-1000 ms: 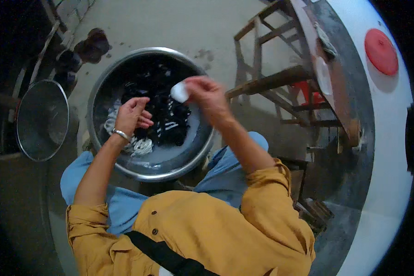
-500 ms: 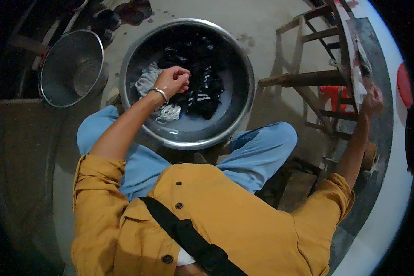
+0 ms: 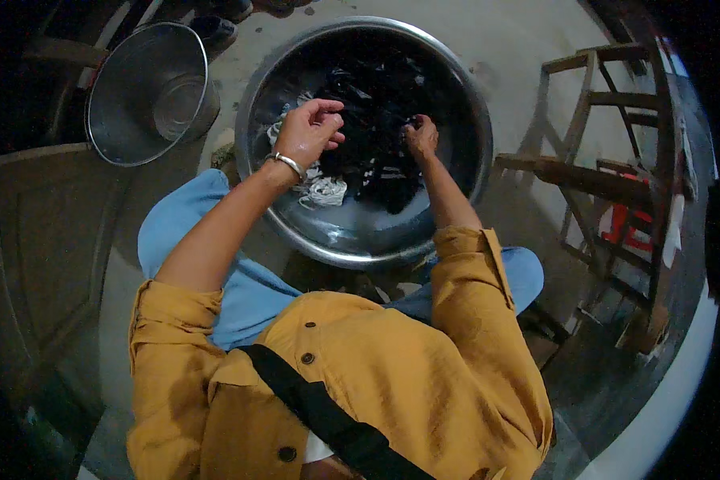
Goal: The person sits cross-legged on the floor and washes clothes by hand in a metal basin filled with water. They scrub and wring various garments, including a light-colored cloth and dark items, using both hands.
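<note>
A wide metal basin (image 3: 360, 244) sits on the floor in front of me, with wet black cloth (image 3: 380, 104) and a bit of white cloth (image 3: 322, 190) in it. My left hand (image 3: 308, 132), a bangle at its wrist, hovers curled over the left side of the black cloth, fingertips touching it. My right hand (image 3: 421, 138) is pressed into the black cloth near the basin's middle, fingers closed on a fold. I wear a mustard shirt and light blue trousers.
An empty metal bucket (image 3: 148, 88) stands to the left of the basin. A wooden stool frame (image 3: 608, 176) is to the right, with something red (image 3: 628, 228) behind it. Dark shoes lie at the top edge. The floor is bare concrete.
My right hand has come back from the wooden frame on the right and gone into the black cloth in the basin. The small white lump it held a second ago is gone.
</note>
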Motion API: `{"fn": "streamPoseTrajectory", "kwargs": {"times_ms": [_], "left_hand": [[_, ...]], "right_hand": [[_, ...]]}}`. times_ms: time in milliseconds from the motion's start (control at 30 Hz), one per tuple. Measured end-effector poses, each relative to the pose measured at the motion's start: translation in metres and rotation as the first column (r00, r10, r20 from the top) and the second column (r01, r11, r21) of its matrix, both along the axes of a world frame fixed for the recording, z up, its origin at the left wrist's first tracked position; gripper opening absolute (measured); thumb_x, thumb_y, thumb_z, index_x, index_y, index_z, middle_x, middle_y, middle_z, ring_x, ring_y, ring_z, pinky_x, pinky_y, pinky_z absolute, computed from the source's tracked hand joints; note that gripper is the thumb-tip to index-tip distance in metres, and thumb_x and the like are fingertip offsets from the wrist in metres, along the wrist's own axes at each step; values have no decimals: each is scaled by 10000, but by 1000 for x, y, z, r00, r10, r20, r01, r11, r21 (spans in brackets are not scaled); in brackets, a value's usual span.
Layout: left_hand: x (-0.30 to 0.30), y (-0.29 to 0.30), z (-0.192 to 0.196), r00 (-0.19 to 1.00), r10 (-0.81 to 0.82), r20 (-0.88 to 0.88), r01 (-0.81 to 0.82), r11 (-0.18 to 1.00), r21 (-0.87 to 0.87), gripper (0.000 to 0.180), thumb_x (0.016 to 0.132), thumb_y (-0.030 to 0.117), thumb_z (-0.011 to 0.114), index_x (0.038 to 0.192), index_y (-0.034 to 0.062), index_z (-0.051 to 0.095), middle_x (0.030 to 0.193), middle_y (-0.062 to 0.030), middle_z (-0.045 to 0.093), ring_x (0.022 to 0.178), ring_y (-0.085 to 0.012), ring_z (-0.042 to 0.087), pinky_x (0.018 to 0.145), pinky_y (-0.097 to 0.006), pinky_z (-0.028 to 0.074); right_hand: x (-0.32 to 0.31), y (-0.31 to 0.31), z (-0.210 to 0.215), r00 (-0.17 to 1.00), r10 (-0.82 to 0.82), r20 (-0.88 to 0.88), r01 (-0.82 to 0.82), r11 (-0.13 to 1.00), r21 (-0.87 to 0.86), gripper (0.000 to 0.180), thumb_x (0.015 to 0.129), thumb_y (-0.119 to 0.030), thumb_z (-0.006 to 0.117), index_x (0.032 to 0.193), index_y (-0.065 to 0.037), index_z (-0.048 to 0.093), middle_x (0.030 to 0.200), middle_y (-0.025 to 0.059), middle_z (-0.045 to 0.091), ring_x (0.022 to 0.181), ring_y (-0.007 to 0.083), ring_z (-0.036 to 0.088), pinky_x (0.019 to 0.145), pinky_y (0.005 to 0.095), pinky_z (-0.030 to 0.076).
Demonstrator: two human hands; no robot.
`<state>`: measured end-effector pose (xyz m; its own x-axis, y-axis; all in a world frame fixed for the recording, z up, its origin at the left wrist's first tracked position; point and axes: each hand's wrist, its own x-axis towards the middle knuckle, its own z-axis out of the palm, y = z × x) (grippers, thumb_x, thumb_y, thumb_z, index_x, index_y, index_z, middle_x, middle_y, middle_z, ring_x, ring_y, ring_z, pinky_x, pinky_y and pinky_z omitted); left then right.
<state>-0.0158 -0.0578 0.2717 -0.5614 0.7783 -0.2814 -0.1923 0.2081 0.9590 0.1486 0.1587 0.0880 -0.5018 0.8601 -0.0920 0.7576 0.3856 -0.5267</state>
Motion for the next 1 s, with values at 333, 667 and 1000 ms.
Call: {"fn": "streamPoseTrajectory", "kwargs": {"times_ms": [333, 667, 1000], "left_hand": [[16, 9, 29, 994, -111, -17, 110, 994, -14, 237, 814, 97, 542, 1034, 10, 536, 793, -56, 581, 661, -112, 582, 578, -218, 478], [38, -11, 44, 940, -330, -84, 325, 943, -66, 245, 832, 136, 524, 1054, 33, 530, 763, -35, 584, 654, -91, 561, 610, -230, 462], [25, -38, 48, 980, -186, 75, 189, 981, -36, 247, 823, 101, 520, 1059, 31, 534, 767, -27, 570, 661, -77, 545, 613, -222, 454]], "right_hand": [[34, -12, -29, 849, -327, -415, 298, 945, -135, 237, 794, -53, 469, 1012, -45, 560, 647, 36, 534, 585, 114, 478, 565, 271, 406], [-68, -5, 111, 591, -307, -746, 228, 951, -210, 186, 848, -120, 430, 988, -33, 516, 876, 73, 556, 769, 166, 506, 710, 291, 414], [-188, 73, 132, 520, -467, -715, 580, 808, -106, 298, 800, -194, 483, 1049, -33, 513, 1027, 148, 531, 912, 293, 506, 794, 415, 399]]}}
